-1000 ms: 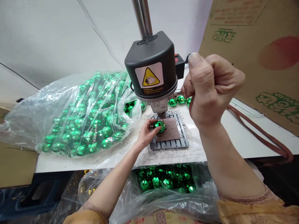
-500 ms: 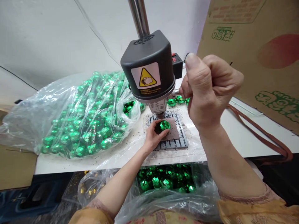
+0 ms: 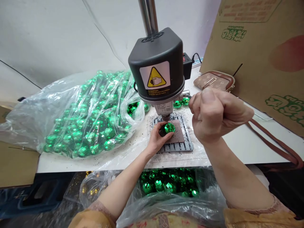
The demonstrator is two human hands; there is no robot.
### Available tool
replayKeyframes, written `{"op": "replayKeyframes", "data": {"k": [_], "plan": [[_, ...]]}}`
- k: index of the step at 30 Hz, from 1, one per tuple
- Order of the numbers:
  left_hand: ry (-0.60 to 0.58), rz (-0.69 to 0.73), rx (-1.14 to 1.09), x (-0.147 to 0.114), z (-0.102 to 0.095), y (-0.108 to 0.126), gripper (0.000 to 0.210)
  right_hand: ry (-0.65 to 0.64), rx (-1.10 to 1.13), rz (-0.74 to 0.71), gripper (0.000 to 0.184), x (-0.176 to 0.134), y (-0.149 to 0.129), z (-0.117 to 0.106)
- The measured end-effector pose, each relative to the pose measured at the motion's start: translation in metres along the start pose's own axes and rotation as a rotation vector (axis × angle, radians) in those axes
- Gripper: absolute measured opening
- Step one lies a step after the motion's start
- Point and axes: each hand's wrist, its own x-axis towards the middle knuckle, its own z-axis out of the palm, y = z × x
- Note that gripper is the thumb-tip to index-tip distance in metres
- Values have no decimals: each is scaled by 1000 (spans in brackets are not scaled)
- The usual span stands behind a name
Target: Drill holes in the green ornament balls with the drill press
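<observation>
A shiny green faceted ball (image 3: 170, 128) rests on a brownish pad (image 3: 180, 134) on the slotted metal base (image 3: 188, 144) of a bench drill press (image 3: 155, 68). My left hand (image 3: 158, 136) is closed around its left side, thumb in front and fingers behind. The chuck (image 3: 166, 117) stands just above and behind the ball; whether they touch I cannot tell. To the right of the machine, my right hand (image 3: 217, 115) makes a fist at the end of the press's metal lever (image 3: 186, 93), whose grip is hidden inside the fingers.
A clear bag of green balls (image 3: 87, 120) fills the table's left. Another open bag with green balls (image 3: 168, 183) sits below the front edge. Loose balls (image 3: 181, 102) lie behind the press. A handbag (image 3: 213, 80) and a large carton (image 3: 258, 63) stand at right. Dark shavings surround the base.
My right fist has come down with the lever, uncovering the handbag behind it. My left hand still holds the ball on the pad. The view has shifted slightly.
</observation>
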Motion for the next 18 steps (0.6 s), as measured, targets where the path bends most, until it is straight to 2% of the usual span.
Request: {"op": "replayKeyframes", "data": {"k": [3,7,11,18], "plan": [[-11,7,4,0,0,-1,46,54,-6,-26,52,-3,4,1],[-10,8,4,0,-1,-1,46,59,-16,-96,51,-6,11,0],[3,7,5,0,0,-3,45,1,33,-188,52,-9,17,-6],[10,15,14,-1,0,-5,45,-80,74,-220,48,-13,22,-15]]}}
